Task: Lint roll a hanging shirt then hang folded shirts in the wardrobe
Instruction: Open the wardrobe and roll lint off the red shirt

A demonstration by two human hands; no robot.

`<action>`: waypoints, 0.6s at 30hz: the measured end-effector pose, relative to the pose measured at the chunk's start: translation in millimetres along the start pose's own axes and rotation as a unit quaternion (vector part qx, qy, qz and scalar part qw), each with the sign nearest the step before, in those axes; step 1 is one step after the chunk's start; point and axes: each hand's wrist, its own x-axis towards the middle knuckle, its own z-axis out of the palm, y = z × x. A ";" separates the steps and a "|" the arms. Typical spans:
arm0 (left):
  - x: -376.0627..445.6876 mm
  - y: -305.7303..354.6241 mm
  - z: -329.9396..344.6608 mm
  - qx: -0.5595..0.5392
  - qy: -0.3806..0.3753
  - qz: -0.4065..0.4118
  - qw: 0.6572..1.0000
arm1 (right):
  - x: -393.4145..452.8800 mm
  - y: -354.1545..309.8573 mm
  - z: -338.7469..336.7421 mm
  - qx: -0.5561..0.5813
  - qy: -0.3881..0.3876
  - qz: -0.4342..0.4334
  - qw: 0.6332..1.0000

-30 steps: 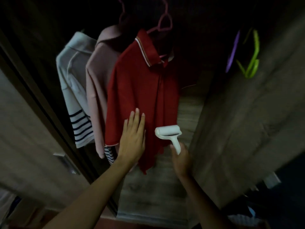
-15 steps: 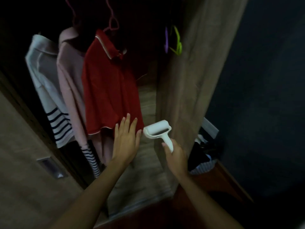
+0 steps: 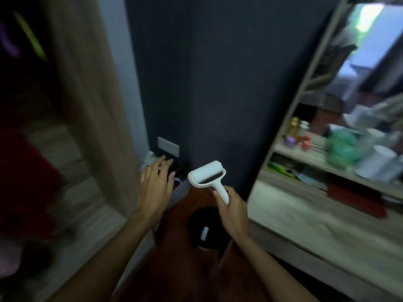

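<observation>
Both hands hang apart: the right hand [image 3: 233, 211] is clenched on the handle of the light, stiff lint roller [image 3: 207, 175], best gripped there, while just beside it the left hand [image 3: 155, 188] is spread empty.

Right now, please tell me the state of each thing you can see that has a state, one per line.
Lint roller: held by its handle, head up, touching nothing.
Right hand: closed on the lint roller handle.
Left hand: open, fingers spread, empty.
Red shirt: at the far left edge, blurred, not touched.
Green hanger: blurred, in the wardrobe.
Shelf: cluttered with blurred items.
</observation>
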 end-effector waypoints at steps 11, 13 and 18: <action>-13.0 235.4 188.4 -0.046 -0.141 0.093 0.985 | -7.1 215.2 -200.8 -0.114 0.084 0.166 0.976; -20.3 264.6 220.7 -0.029 -0.171 0.095 0.980 | -6.3 249.0 -218.7 -0.122 0.073 0.189 0.972; -34.6 302.6 281.1 -0.004 -0.206 0.074 0.976 | 6.2 314.8 -238.5 -0.133 -0.001 0.228 0.964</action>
